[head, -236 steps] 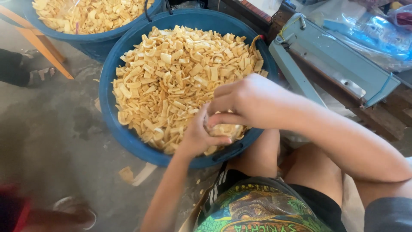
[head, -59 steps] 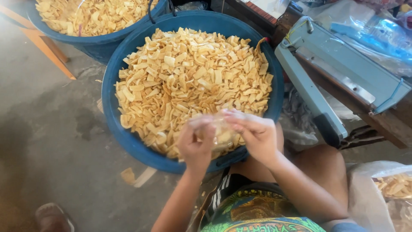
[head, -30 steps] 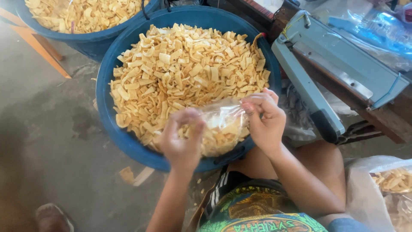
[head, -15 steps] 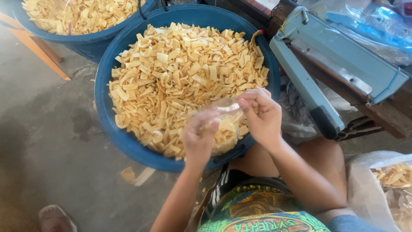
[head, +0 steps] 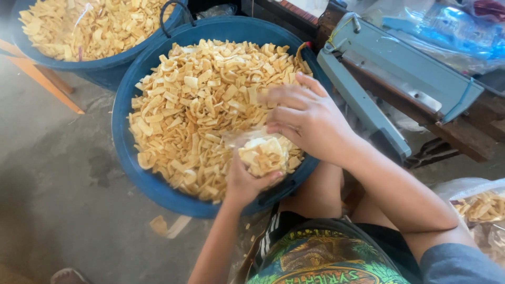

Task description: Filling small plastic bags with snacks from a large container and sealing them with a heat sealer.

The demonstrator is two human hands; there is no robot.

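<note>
Over blue tub, bag seemingly between hands.

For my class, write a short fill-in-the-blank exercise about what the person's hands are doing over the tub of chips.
1. The left hand cups a small clear ____ of chips from below.
2. The right hand hovers over the big ____ tub of chips.
3. The grey heat sealer lies to the person's ____.

Missing words: bag; blue; right

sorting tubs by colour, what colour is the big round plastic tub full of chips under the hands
Blue: the big round plastic tub is solid blue, clearest in the head view.
</note>
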